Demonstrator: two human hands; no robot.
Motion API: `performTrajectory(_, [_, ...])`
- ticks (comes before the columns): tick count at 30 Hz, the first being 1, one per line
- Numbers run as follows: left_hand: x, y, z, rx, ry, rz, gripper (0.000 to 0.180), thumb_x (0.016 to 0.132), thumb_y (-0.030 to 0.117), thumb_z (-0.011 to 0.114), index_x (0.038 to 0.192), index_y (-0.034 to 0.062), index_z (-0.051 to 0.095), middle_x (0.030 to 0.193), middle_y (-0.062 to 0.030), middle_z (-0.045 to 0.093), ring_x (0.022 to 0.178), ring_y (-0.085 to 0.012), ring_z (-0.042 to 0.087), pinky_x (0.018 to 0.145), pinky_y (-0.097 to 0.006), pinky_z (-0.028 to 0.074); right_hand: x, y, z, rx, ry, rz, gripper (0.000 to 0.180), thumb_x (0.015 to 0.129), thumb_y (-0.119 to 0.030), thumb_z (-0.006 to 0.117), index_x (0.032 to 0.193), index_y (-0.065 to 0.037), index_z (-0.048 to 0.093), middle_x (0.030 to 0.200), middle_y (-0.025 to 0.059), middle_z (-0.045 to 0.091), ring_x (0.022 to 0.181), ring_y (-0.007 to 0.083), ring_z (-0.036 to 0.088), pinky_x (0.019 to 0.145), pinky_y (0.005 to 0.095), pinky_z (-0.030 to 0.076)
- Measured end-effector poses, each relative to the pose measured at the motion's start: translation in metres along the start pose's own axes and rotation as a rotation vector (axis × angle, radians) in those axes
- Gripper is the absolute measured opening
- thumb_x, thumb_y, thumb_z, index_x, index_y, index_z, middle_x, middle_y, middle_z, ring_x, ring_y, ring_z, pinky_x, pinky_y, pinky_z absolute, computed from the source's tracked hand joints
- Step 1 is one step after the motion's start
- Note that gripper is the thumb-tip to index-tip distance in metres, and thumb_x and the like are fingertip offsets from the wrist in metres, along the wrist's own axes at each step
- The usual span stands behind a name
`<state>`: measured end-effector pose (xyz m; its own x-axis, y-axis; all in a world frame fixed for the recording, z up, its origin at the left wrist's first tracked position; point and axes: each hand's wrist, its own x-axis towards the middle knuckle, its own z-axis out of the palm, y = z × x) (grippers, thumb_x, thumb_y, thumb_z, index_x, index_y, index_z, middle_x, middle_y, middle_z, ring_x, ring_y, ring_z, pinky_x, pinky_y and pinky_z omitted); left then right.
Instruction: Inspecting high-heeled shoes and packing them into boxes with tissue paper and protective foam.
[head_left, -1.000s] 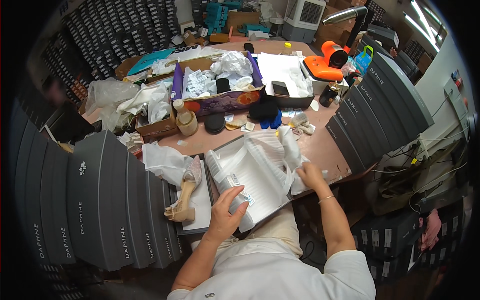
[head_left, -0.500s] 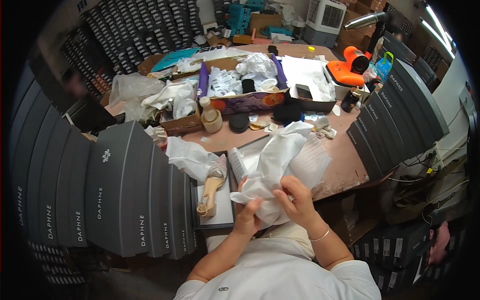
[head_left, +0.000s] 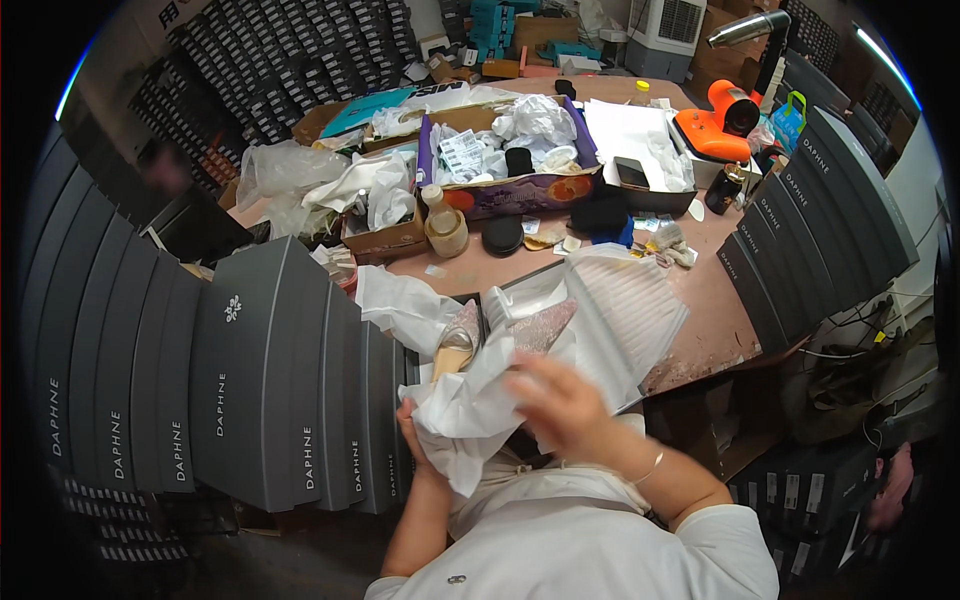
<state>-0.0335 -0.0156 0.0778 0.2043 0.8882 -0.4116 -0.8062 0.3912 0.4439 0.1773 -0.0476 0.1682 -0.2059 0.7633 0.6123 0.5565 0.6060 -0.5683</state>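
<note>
My left hand [head_left: 417,440] grips a bunched sheet of white tissue paper [head_left: 465,405], its fingers mostly hidden behind the paper. Smeared by motion, my right hand [head_left: 562,402] is at the paper's right side, and its finger state is unclear. Just beyond it the glittery pink pointed toe of a shoe [head_left: 545,326] shows, the rest covered by paper and my hand. Left of that, a matching shoe [head_left: 462,338] with a beige insole lies in a dark shoebox, partly covered by the tissue. More white tissue [head_left: 400,305] spreads over the box's far left side.
Stacks of dark grey shoeboxes stand at left [head_left: 265,390] and right [head_left: 815,220]. Foam sheeting [head_left: 630,315] lies right of the shoes. Behind are a bottle [head_left: 445,228], a round black tin [head_left: 503,236], a purple carton [head_left: 520,198] of crumpled paper and an orange device [head_left: 715,130].
The tissue has moved left and down with my left hand, now over the near part of the left shoe. A second glittery toe has come into view. My right hand has left the paper's edge.
</note>
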Motion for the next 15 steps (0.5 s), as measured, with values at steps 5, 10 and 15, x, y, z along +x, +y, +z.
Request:
performTrajectory(5, [0.019,0.030,-0.038,-0.031,-0.378,-0.199,0.066,0.092,0.058,0.038,0.115,-0.0015,0.053,0.111,-0.0183,0.060,0.101,-0.0296,0.061,0.089,-0.040,0.050,0.019,0.041,-0.045,-0.326,-0.534,-0.076,0.076,0.071,-0.031,0.077,0.136,-0.011,0.044,0.096,0.0108,0.061,0.079,0.0270,0.062,0.063,0.0365,0.050])
performTrajectory(10, [0.028,0.044,0.027,0.308,0.029,0.117,0.053,0.100,0.037,0.033,0.119,-0.0088,0.054,0.118,-0.0191,0.060,0.108,-0.0293,0.059,0.099,-0.039,0.044,-0.022,0.058,-0.056,-0.206,-0.404,0.217,0.072,0.072,-0.039,0.076,0.132,-0.010,0.048,0.086,0.0096,0.059,0.076,0.0288,0.062,0.064,0.0385,0.051])
performTrajectory(15, [0.021,0.040,0.119,0.291,-0.260,0.728,0.042,0.102,0.039,0.032,0.095,0.0055,0.056,0.108,-0.0149,0.061,0.118,-0.0297,0.052,0.103,-0.050,0.040,-0.053,0.118,-0.077,-0.265,0.093,0.543,0.060,0.072,-0.030,0.079,0.119,-0.001,0.055,0.098,0.0193,0.065,0.087,0.0326,0.066,0.074,0.0382,0.052])
